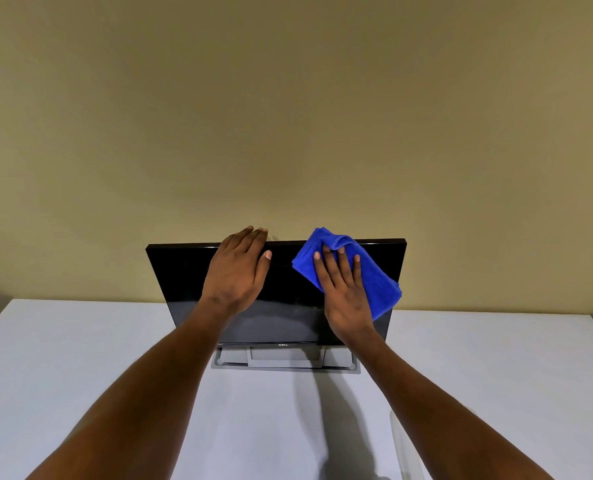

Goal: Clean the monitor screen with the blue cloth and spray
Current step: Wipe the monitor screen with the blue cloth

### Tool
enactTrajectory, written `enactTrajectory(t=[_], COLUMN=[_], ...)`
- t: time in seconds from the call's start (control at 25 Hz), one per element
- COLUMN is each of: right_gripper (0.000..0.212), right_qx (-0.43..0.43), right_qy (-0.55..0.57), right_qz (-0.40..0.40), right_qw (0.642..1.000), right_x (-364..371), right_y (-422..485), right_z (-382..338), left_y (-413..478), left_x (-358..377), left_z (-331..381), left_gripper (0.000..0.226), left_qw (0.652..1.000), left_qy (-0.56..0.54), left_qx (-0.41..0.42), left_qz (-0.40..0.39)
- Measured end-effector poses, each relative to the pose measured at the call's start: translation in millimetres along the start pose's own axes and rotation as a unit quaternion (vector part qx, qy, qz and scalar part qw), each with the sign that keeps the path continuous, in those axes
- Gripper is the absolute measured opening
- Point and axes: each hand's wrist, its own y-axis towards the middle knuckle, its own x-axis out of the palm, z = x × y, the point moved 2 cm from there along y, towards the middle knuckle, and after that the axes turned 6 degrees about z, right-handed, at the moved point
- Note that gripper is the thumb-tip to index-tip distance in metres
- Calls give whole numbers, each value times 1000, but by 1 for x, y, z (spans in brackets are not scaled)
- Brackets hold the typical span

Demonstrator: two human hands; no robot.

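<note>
desk [80,358] | blue cloth [374,278] under flat right grip [345,296] | left grip [234,275] flat atop monitor [181,271]

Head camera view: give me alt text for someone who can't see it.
A person's right hand presses a folded blue cloth flat against the upper right of a black flat-panel monitor screen, while the left hand rests on its top edge. The monitor stands on a white table before a tan wall.
</note>
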Motion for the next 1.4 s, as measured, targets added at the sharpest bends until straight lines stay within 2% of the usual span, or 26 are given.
enactTrajectory(t=[0.2,0.4,0.56,0.8,1.08,1.24,1.32,1.4], right_gripper=[118,88,82,73,66,64,61,66], right_qx=[-116,-266,-342,-422,-445,-420,-393,-355], right_qy=[-17,-5,-11,-15,-43,-58,-54,-52], right_qz=[-31,-86,-108,-98,-89,-82,-71,-59], right_qw=[993,960,933,901,890,902,915,932], right_x=[9,18,19,9,-5,-25,-37,-49], right_y=[-4,-23,-41,-63,-57,-40,-27,-13], right_z=[-4,-11,-5,32,80,106,119,130], left_y=[0,0,0,-2,-1,-1,-1,-1], left_x=[-1,-2,1,2,-2,-3,-3,-3], left_z=[3,5,2,0,2,4,4,4], left_gripper=[61,62,61,59,63,65,65,65], left_qw=[1000,1000,1000,1000,1000,1000,1000,1000], left_qy=[-2,2,6,7,5,8,9,12], left_qx=[-4,-8,-4,0,-4,-8,-7,-5], left_qz=[6,5,1,1,-18,-25,-26,-26])
